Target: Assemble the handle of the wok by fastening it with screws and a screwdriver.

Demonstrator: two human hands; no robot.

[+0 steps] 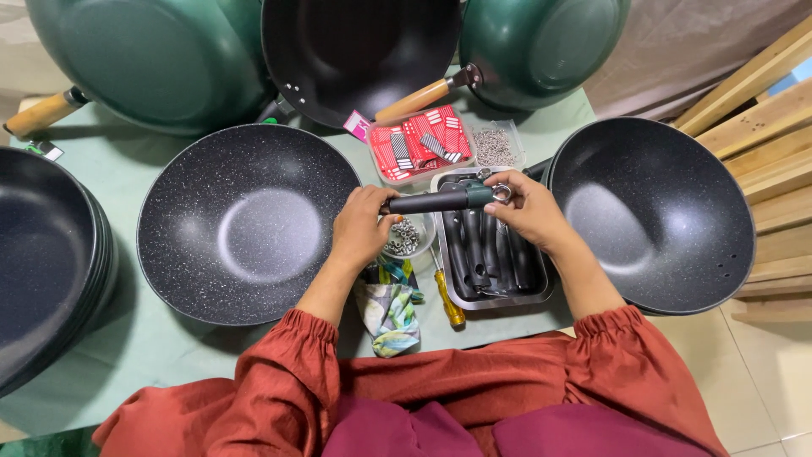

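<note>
We hold the black handle (pixel 436 200) level, its long axis left-right, above the tray (pixel 541 295); left hand (pixel 362 227) fingers pinch its plain end, right hand (pixel 526 207) fingers grip its ringed end.

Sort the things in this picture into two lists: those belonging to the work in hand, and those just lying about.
In hand:
left hand and right hand holding a black handle
tray of handles
bowl of screws
yellow screwdriver
handleless black pan

Lying about:
patterned cloth
green pans
wooden planks
</note>
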